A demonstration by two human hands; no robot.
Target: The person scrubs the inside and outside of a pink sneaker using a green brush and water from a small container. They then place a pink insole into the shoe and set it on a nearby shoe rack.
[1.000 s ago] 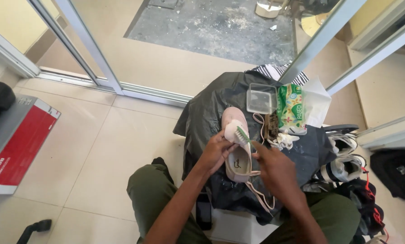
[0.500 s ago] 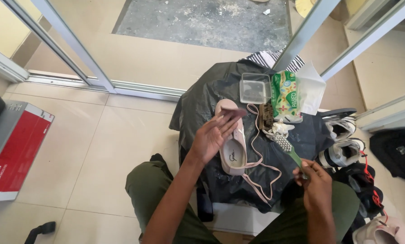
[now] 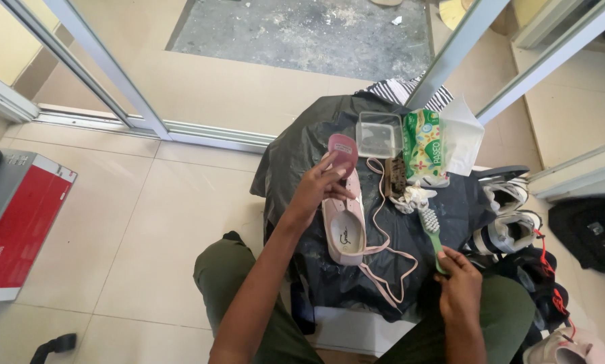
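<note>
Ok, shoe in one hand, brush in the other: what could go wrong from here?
The loose pink lace trails off the pink shoe between both hands; the right hand could snag it when moving the green toothbrush.
The left hand grips only the tongue end, so the shoe might tip or slide on the black plastic sheet.
The brush head sits close to the crumpled tissue and may sweep it aside.
</note>
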